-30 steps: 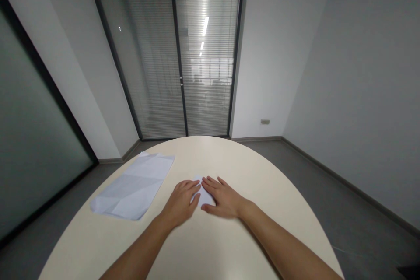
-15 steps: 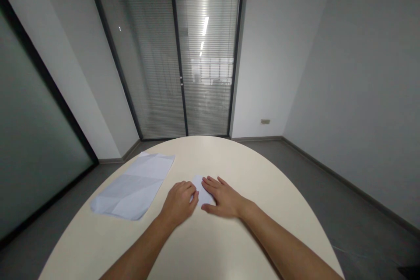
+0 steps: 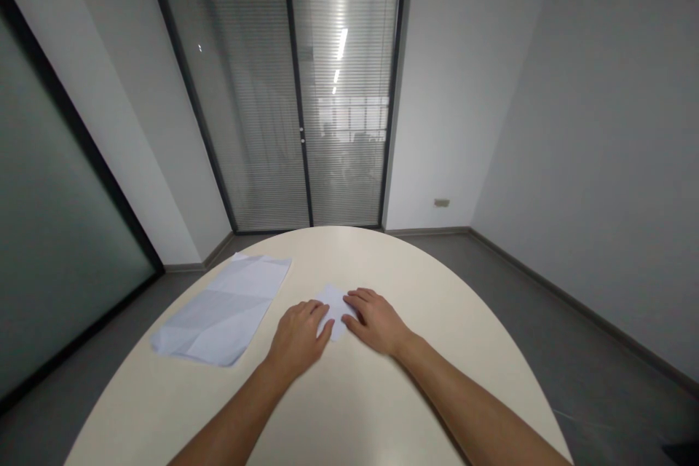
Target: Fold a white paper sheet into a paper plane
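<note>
White folded paper [image 3: 334,305] sits near the middle of the cream oval table [image 3: 382,393], and both hands are on it right now. Left hand [image 3: 299,335] lies palm down, fingers loosely curled, its thumb side and fingertips pressing the paper's left part; it grips nothing, just bears down flat. Right hand [image 3: 376,320] comes in from the other side, fingers bent at the knuckles, tips planted on the paper's right edge, thumb resting on the table beside it. Neither hand pinches or lifts the piece; both are flattened over it, with only a small wedge of white showing between them and a corner poking out toward the far edge of the table. Bare forearms run back from both hands to the near edge.

Over toward the left edge of the table lies a larger creased sheet [image 3: 226,309], pale and spread out flat, well apart from the hands, its fold lines plainly visible and one long side close to the rim. Beyond the far edge stand glass sliding doors with blinds [image 3: 289,102], framed in dark metal, grey walls on either side, grey floor below.
</note>
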Demonstrator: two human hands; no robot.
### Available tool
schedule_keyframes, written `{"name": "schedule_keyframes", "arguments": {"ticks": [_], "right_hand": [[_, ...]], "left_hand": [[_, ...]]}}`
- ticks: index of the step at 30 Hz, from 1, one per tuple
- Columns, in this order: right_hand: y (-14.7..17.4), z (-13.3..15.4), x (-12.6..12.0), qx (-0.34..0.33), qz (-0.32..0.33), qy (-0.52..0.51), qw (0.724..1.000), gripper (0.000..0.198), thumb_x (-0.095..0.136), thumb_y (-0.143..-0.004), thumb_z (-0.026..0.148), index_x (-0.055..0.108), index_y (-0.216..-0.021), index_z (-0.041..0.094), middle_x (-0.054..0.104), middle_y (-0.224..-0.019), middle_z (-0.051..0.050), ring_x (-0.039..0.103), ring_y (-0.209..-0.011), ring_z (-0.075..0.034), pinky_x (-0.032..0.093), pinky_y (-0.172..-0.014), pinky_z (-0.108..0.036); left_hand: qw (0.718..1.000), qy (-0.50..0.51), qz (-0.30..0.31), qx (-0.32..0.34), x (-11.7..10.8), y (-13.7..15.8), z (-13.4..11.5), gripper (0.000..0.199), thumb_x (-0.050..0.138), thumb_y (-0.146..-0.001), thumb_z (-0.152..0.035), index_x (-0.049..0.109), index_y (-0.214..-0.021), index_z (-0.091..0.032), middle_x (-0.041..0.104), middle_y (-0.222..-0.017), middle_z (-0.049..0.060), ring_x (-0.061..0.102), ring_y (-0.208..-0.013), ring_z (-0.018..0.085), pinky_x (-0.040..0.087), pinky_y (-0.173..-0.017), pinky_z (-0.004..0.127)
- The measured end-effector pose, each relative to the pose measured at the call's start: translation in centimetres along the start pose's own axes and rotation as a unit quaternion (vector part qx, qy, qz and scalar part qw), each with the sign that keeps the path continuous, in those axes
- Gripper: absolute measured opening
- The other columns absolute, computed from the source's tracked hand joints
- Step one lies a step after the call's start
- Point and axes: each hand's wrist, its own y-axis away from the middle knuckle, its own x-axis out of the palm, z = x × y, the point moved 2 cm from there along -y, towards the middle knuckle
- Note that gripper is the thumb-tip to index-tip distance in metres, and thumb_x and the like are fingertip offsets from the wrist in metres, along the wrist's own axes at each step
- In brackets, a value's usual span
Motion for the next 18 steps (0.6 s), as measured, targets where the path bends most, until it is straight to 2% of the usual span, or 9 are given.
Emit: {"name": "schedule_keyframes", "arguments": {"ticks": [7, 11, 18], "right_hand": [[-0.19, 0.34, -0.48, 0.002, -0.012, -0.022, 1.000, 0.032, 0.049, -0.095, 0.027, 0.069, -0.118, 0.018, 0.072, -0.108, -0.009, 0.060, -0.107, -0.024, 0.043, -0.098, -0.036], [-0.11, 0.35, -0.36, -0.011, -0.022, -0.036, 0.999, 0.033, 0.046, -0.093, 0.020, 0.070, -0.116, 0.018, 0.072, -0.109, -0.008, 0.061, -0.106, -0.022, 0.043, -0.097, -0.033], [-0.02, 0.69, -0.66, -0.006, -0.016, -0.031, 0.999, 0.031, 0.046, -0.098, 0.028, 0.072, -0.112, 0.020, 0.073, -0.106, -0.008, 0.062, -0.103, -0.022, 0.046, -0.093, -0.033]], "left_hand": [[1.000, -0.001, 0.002, -0.007, 0.11, 0.22, 0.03, 0.032, 0.049, -0.096, -0.036, 0.065, -0.120, -0.021, 0.067, -0.117, 0.012, 0.063, -0.106, 0.027, 0.048, -0.095, 0.043], [1.000, 0.003, 0.002, -0.005, 0.35, 0.34, 0.06, 0.035, 0.051, -0.095, -0.039, 0.066, -0.121, -0.019, 0.066, -0.120, 0.014, 0.061, -0.111, 0.029, 0.047, -0.099, 0.046], [1.000, 0.010, -0.001, 0.005, 0.99, 0.45, 0.46, 0.034, 0.056, -0.091, -0.041, 0.066, -0.116, -0.021, 0.065, -0.126, 0.013, 0.056, -0.119, 0.030, 0.043, -0.104, 0.048]]}}
